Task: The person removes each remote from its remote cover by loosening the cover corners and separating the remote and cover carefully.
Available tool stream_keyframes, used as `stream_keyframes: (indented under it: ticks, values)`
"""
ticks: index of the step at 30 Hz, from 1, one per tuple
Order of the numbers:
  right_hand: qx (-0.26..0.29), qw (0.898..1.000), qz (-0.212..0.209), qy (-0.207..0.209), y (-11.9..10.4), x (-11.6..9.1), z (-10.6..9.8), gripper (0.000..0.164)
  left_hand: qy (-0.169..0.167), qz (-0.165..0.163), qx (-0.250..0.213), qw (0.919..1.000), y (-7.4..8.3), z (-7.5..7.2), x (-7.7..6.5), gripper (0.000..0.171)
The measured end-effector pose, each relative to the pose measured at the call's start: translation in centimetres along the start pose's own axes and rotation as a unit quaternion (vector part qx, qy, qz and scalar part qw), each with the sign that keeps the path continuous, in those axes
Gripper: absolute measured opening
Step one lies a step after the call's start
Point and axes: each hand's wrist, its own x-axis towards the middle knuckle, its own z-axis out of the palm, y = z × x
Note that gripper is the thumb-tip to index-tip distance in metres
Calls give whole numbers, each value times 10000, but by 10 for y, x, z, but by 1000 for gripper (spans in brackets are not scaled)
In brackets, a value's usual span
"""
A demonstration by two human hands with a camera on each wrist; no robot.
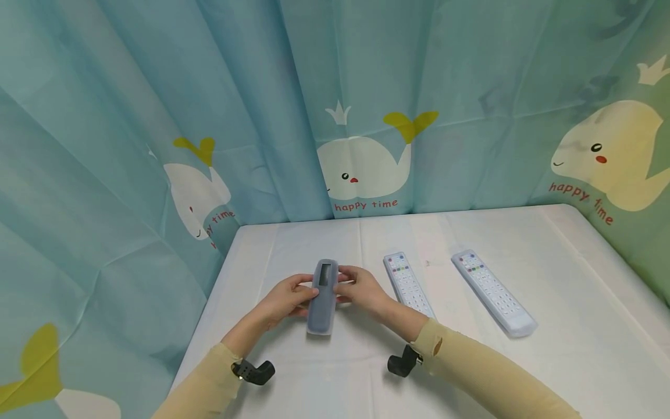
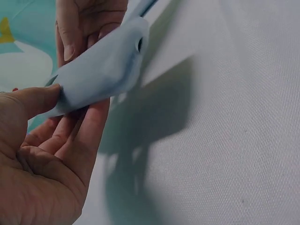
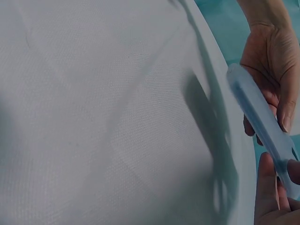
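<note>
My left hand (image 1: 286, 297) and right hand (image 1: 363, 287) hold a frosted remote control cover (image 1: 322, 308) between them, above the table. It looks grey-blue, with a dark rectangular window near its far end; whether a remote lies inside I cannot tell. In the left wrist view, the left thumb (image 2: 44, 99) presses on top of the cover (image 2: 101, 70) while fingers support it from below. A small hole shows at its near end. The right hand's thumb and fingers pinch the opposite long edge. In the right wrist view the cover (image 3: 262, 119) is seen slanting, edge on.
Two white remote controls in clear covers lie face up to the right: one (image 1: 407, 282) partly behind the right forearm, another (image 1: 492, 291) farther right. A white cloth covers the table (image 1: 293, 244). Blue-green curtains (image 1: 251, 87) with whale prints hang behind and beside it.
</note>
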Motion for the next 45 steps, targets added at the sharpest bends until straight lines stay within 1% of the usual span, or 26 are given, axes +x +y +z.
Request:
stream_keyframes:
  ticks: [3,8,13,19,23,28,38,45]
  values:
    - [3,9999,0,106,-1,0,0,54,-39,80,-21,10000,2,1,-2,59]
    - [-25,9998,-43,215,-1,2,0,51,-45,238,-30,9997,3,2,-2,57]
    - [-317,9987,-347,175,-2,2,-1,50,21,432,-73,9990,3,3,-2,53]
    - [-720,9943,-755,241,-6,2,0,46,151,688,-150,9974,2,4,-2,52]
    - [-827,9919,-922,265,-8,2,2,44,236,887,-209,9956,3,5,-1,49]
    - [-1004,9880,-1135,287,-10,1,3,39,309,1044,-250,9937,5,6,-1,47]
    - [-1396,9811,-1283,379,-19,-1,5,35,544,1252,-272,9903,6,5,1,43]
    - [-1410,9788,-1412,462,-20,1,6,31,604,1406,-270,9879,8,4,0,42]
